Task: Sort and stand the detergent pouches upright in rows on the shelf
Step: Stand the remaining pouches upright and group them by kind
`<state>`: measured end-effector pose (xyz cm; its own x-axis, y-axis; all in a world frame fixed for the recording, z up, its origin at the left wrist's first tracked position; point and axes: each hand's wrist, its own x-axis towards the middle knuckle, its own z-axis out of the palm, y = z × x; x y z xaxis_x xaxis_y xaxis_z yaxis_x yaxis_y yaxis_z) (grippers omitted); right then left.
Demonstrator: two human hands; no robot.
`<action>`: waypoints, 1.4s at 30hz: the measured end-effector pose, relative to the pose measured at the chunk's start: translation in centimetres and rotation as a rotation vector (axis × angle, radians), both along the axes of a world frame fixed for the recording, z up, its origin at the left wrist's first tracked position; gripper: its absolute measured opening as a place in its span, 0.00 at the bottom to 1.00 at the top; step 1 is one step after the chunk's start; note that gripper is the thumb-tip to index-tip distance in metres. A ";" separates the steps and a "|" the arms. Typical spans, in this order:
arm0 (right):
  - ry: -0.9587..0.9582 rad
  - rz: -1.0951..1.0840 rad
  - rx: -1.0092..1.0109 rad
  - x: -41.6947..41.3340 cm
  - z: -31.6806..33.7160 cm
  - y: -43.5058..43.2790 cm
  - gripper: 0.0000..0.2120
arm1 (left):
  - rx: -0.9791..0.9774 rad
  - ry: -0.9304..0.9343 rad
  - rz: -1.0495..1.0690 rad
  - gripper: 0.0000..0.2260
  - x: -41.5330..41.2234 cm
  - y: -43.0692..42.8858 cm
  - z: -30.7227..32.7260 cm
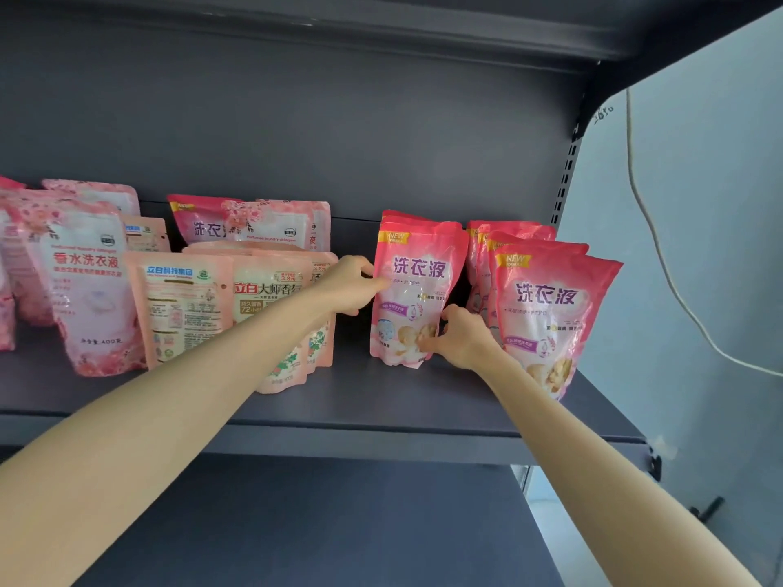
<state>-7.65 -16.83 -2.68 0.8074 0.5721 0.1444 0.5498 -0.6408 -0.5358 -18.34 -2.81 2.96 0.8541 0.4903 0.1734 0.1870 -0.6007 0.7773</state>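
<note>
Your left hand [351, 286] grips the left edge of the front pink detergent pouch [417, 286], fingers curled round it, while your right hand [456, 337] pinches its lower right corner. The pouch stands upright on the dark shelf [381, 402], right in front of matching pouches. A row of the same pouches [551, 319] stands just to its right; peach pouches [190, 302] stand to its left, partly behind your left forearm
</note>
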 end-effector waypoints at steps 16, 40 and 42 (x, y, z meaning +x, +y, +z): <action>-0.469 0.254 0.007 -12.9 13.5 8.3 0.21 | 0.829 -0.044 0.114 0.17 -16.7 8.0 7.7; -0.479 0.154 0.031 -19.4 16.1 33.3 0.20 | 0.780 -0.021 -0.048 0.15 -22.3 35.3 10.9; -0.475 0.154 0.000 -17.3 16.3 34.1 0.20 | 0.771 0.006 -0.088 0.15 -19.7 36.6 11.2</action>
